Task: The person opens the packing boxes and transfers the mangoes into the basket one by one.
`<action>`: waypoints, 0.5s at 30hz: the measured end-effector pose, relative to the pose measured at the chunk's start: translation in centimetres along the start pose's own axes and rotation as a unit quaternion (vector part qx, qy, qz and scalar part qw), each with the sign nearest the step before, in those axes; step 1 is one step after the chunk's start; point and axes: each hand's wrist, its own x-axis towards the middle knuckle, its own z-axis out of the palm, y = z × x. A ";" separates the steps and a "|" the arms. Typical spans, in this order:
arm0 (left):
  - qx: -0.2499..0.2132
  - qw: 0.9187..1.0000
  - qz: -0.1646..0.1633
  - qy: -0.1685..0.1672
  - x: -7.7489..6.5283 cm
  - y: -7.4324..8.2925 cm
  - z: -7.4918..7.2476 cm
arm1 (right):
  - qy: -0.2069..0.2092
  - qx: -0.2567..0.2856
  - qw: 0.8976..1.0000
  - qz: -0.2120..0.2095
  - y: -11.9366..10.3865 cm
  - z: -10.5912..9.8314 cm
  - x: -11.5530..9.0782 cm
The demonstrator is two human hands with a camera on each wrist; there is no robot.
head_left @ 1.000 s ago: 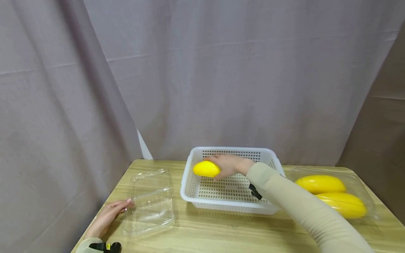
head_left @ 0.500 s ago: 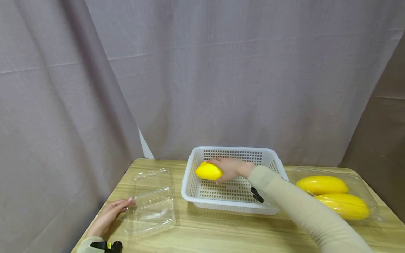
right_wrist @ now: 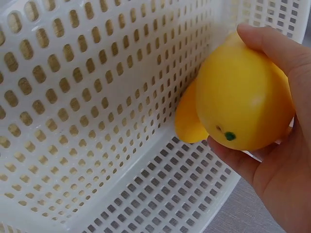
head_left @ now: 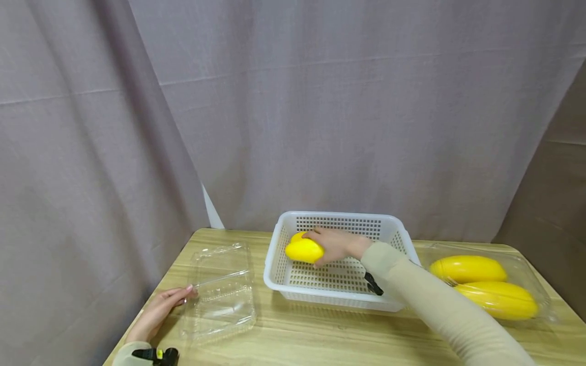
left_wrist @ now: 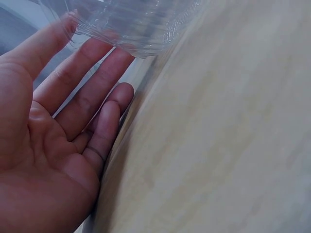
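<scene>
My right hand (head_left: 333, 245) grips a yellow oval fruit (right_wrist: 243, 97) with a small green dot at one end. It is at the left side of a white perforated plastic basket (head_left: 339, 300). Thumb and fingers wrap the fruit from opposite sides. Behind it, partly covered, a second yellow fruit (right_wrist: 188, 119) lies against the basket wall. At the table's left, my left hand (head_left: 157, 312) pinches the edge of a clear plastic clamshell container (head_left: 222, 305), its lid folded back. In the left wrist view, thumb and fingertips meet the container's rim while the lower fingers curl loosely.
On the right of the wooden table (head_left: 320, 335), two yellow fruits (head_left: 469, 268) lie in another clear plastic container (head_left: 545, 300), behind my right sleeve. A grey curtain (head_left: 320, 112) hangs along the back and left edges of the table.
The held fruit has shifted slightly nearer and to the right with my right hand, uncovering part of the second fruit behind it. My left hand stays at the container's edge.
</scene>
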 end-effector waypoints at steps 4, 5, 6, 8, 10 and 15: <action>-0.002 1.000 -0.004 -0.001 -0.1 0.1 0.0 | -0.026 -0.003 1.000 0.011 0.0 0.4 -0.2; -0.003 1.000 -0.004 -0.001 -0.1 0.1 0.0 | -0.030 -0.004 0.999 0.013 0.0 0.5 -0.2; -0.002 1.000 -0.004 -0.001 -0.1 0.1 0.0 | -0.032 -0.006 0.999 0.012 0.0 0.5 -0.2; -0.001 1.000 -0.005 -0.003 -0.1 0.1 0.0 | -0.033 -0.014 0.999 0.012 0.0 0.7 -0.1; 0.000 1.000 -0.004 -0.004 -0.1 0.1 0.0 | -0.032 -0.017 0.999 0.011 0.0 0.7 -0.2; 0.000 1.000 -0.004 -0.007 -0.1 0.2 0.0 | -0.052 -0.002 0.998 0.027 -0.1 0.8 -0.4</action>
